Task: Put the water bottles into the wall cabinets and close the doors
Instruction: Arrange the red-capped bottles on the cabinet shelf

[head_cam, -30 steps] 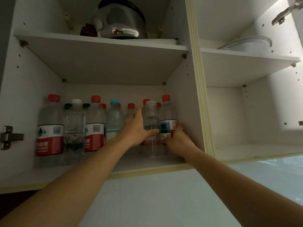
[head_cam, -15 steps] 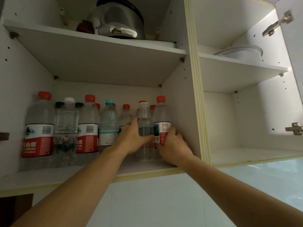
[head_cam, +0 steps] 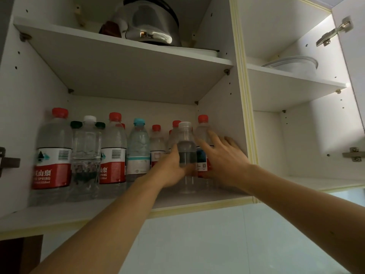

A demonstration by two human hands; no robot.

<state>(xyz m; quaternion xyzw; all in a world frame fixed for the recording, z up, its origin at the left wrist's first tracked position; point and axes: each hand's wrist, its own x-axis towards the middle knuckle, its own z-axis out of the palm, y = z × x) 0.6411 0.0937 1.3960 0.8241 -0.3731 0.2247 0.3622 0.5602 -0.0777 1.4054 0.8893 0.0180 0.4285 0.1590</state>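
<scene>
while both arms are stretched up from the bottom of the frame, the open wall cabinet (head_cam: 244,107) is seen from below in the head view. a row of water bottles (head_cam: 113,149) is stood on the lower shelf (head_cam: 59,212) of its left compartment, most with red caps, one with a light blue cap. at the right end of the row, near the middle of the frame, a clear bottle with a white cap (head_cam: 186,149) is held by the left hand (head_cam: 173,169), whose fingers are curled round its lower part. just to its right, a red-capped bottle (head_cam: 203,135) is touched by the right hand (head_cam: 223,161), whose fingers are spread almost straight against it; whether it is really gripped cannot be told. on the upper shelf a shiny metal kettle (head_cam: 152,26) is placed. in the right compartment a white container (head_cam: 296,65) is kept on the shelf, and a door hinge (head_cam: 333,31) is seen at the upper right.
</scene>
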